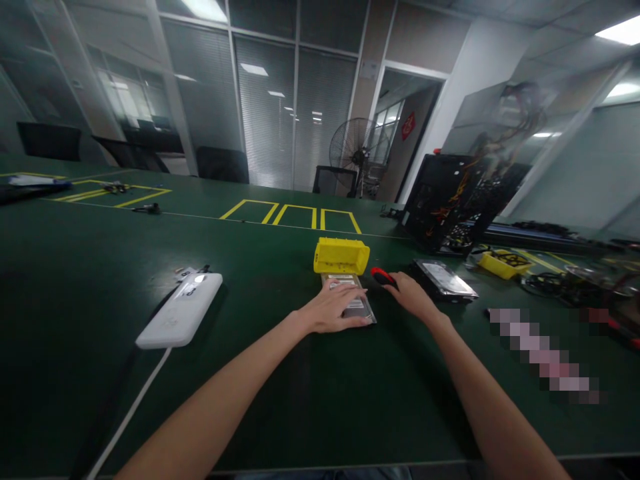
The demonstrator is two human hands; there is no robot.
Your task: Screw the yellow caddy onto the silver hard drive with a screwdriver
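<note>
My left hand point(336, 308) lies across a hard drive point(356, 303), its fingers stretched out and spread over the labelled top and its thumb near the close edge. The drive lies flat on the green table, against the yellow plastic bin point(342, 257), whose open side faces me and shows small bits inside. Just to the right, my right hand point(411, 293) is closed around a tool with a red and black handle point(383, 277). The tool's working end is hidden, so its kind cannot be made out. A second hard drive point(444, 280) rests beyond the right hand.
A white power bank point(181, 312) with a cable lies at the left. An open black computer case point(440, 200) stands back right. Near it are another yellow bin point(504, 264) and tangled cables point(543, 283). Yellow tape squares point(296, 208) mark the far table.
</note>
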